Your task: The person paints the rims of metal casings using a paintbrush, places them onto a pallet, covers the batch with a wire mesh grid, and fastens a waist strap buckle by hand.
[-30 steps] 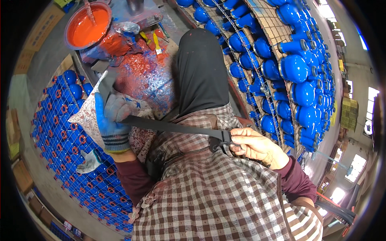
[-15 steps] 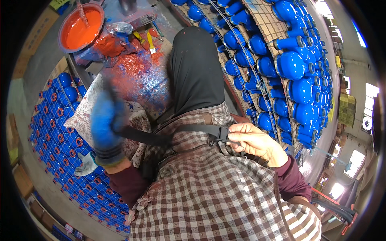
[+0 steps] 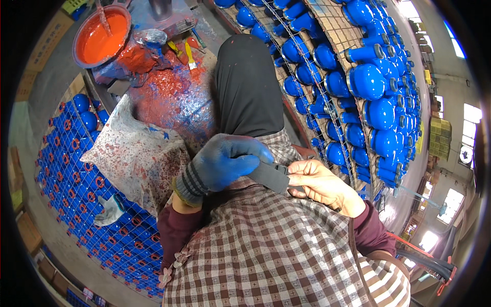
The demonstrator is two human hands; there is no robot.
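A black webbing strap (image 3: pixel 269 178) lies across the front of my brown-and-white checked garment (image 3: pixel 255 230). My left hand (image 3: pixel 225 159), in a blue-stained knit glove with a grey cuff, closes on the strap from the left. From the right, my bare right hand (image 3: pixel 327 185) pinches the strap beside a small black buckle (image 3: pixel 281 168), thumb and fingers pressed together. The two hands are close together, with a short piece of strap between them. My fingers partly hide the buckle, so whether it is fastened cannot be seen.
An orange paint bowl (image 3: pixel 105 38) with a stirring stick stands at upper left, near paint-covered brushes (image 3: pixel 190 55). A stained white cloth (image 3: pixel 143 153) lies at left. Wire racks of glossy blue parts (image 3: pixel 368 82) rise at right; more blue parts (image 3: pixel 117 235) fill a mesh at lower left.
My left hand has swung from the far left inward to the buckle, bringing the strap across. The stretched strap now shows only a short length. My right hand stays nearly in place.
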